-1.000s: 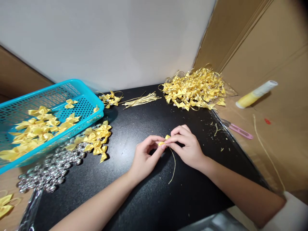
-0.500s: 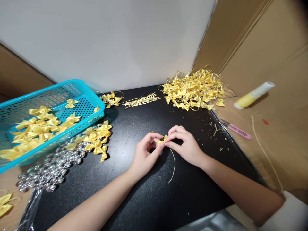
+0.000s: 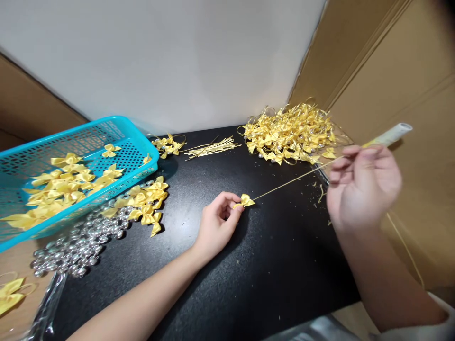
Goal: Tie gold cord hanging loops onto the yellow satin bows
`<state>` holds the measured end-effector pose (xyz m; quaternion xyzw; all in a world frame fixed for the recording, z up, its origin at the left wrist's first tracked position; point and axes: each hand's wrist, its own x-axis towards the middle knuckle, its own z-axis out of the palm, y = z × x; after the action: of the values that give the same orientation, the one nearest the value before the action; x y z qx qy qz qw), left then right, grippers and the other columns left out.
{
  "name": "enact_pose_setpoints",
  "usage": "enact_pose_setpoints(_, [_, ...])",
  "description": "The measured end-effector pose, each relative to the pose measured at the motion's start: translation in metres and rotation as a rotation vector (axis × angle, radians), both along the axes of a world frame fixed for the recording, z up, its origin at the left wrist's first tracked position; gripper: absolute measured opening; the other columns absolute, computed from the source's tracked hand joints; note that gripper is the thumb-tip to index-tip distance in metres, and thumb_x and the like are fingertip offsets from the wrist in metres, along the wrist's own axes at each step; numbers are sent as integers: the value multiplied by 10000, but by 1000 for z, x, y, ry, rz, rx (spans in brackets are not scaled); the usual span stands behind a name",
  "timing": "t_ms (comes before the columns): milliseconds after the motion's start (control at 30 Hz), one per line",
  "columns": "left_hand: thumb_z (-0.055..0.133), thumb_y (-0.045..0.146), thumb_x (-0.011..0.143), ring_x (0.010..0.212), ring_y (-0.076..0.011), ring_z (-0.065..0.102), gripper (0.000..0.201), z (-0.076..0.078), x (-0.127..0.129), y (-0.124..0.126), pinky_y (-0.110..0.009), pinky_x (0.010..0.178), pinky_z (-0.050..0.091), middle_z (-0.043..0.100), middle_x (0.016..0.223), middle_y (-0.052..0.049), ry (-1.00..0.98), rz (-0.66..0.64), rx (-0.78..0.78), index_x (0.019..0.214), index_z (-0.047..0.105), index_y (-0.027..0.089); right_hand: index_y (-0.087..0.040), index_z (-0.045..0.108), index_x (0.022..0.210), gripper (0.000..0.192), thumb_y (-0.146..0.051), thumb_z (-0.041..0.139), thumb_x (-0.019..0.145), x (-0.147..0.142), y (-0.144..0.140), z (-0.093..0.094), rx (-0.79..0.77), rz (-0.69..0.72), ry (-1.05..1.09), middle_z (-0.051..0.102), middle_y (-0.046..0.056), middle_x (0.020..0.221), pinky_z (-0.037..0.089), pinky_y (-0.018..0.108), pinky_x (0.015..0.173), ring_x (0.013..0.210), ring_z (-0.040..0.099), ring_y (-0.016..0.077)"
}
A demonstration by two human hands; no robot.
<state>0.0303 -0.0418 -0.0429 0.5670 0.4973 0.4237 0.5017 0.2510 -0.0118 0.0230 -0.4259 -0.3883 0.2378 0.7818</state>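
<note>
My left hand [image 3: 218,225] pinches a yellow ribbon bow [image 3: 246,201] just above the black tabletop, thumb and index finger closed on its left side. From the bow a thin gold cord [image 3: 295,179] runs taut up to the right. My right hand [image 3: 364,187], raised and slightly blurred, has its fingers curled closed around the other end of this cord. Left of my left hand lie loose yellow bows [image 3: 147,203] beside a heap of silver bells or beads [image 3: 80,246]; their exact kind is hard to make out.
A turquoise basket [image 3: 153,163] with yellow bows stands at the left. Along the back lie cut gold cords [image 3: 213,148] and a big pile of corded bows [image 3: 289,135]. A pale tube [image 3: 393,134] shows behind my right hand. Cardboard [image 3: 401,90] borders the right side.
My right hand has left the bow and swung up and right, drawing the cord straight. My left hand stays in place with the bow. The pink-handled cutter is now hidden.
</note>
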Motion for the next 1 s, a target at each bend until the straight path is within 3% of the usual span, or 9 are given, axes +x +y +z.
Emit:
enact_pose_setpoints(200, [569, 210, 859, 566, -104, 505, 51, 0, -2, 1, -219, 550, 412, 569, 678, 20, 117, 8, 99, 890, 595, 180, -220, 583, 754, 194, -316, 751, 770, 1, 2, 4, -35, 134, -15, 614, -42, 723, 513, 195, 555, 587, 587, 69])
enact_pose_setpoints(367, [516, 162, 856, 711, -175, 611, 161, 2, -11, 1, -289, 656, 483, 655, 811, -47, 668, -106, 407, 931, 656, 185, -250, 626, 782, 213, -361, 797, 719, -9, -4, -9, -199, 300, -94, 679, -32, 799, 581, 218, 620, 665, 668, 92])
enact_pose_setpoints(500, [501, 238, 894, 799, -233, 605, 208, 17, -14, -1, -313, 627, 468, 678, 953, -100, 1123, -64, 447, 957, 694, 193, -246, 649, 780, 183, -359, 786, 734, -21, -11, -16, -266, 468, -53, 748, -2, 899, 615, 270, 667, 729, 720, 127])
enact_pose_setpoints(567, [557, 259, 863, 891, -280, 594, 229, 29, -16, -3, -354, 669, 475, 656, 1115, -135, 1246, -40, 442, 1034, 690, 185, -241, 660, 763, 161, -330, 791, 733, -26, -15, -18, -278, 551, -24, 763, 10, 955, 622, 285, 684, 754, 735, 141])
enact_pose_setpoints(633, [563, 253, 862, 937, -307, 588, 267, 42, -25, -8, -389, 709, 477, 632, 1191, -152, 1312, -46, 413, 1088, 678, 171, -240, 680, 752, 140, -301, 802, 724, -29, -18, -21, -283, 616, -11, 773, 6, 907, 626, 275, 671, 725, 740, 142])
enact_pose_setpoints(733, [509, 206, 890, 916, -322, 603, 220, 60, -56, -19, -415, 728, 467, 685, 1029, -131, 1469, -53, 253, 976, 708, 169, -236, 711, 781, 123, -277, 809, 719, -30, -22, -27, -313, 651, -27, 770, -1, 780, 630, 254, 629, 652, 736, 140])
enact_pose_setpoints(833, [485, 218, 897, 911, -361, 619, 238, 73, -100, -32, -426, 689, 457, 692, 962, -152, 1706, 114, 33, 907, 712, 147, -219, 719, 809, 149, -283, 814, 714, -31, -23, -32, -383, 633, -45, 764, 11, 743, 632, 251, 614, 625, 732, 146])
enact_pose_setpoints(900, [489, 264, 897, 934, -367, 627, 249, 76, -126, -39, -418, 684, 461, 697, 985, -150, 1767, 211, -79, 932, 713, 161, -207, 716, 807, 163, -295, 815, 712, -32, -22, -35, -423, 620, -36, 762, 19, 732, 628, 243, 606, 612, 729, 145])
enact_pose_setpoints(1000, [462, 328, 907, 946, -352, 645, 309, 71, -148, -44, -398, 685, 475, 703, 1016, -152, 1759, 207, -147, 967, 714, 159, -194, 711, 798, 187, -306, 823, 700, -34, -20, -36, -451, 606, 4, 756, 23, 702, 618, 221, 575, 583, 722, 139])
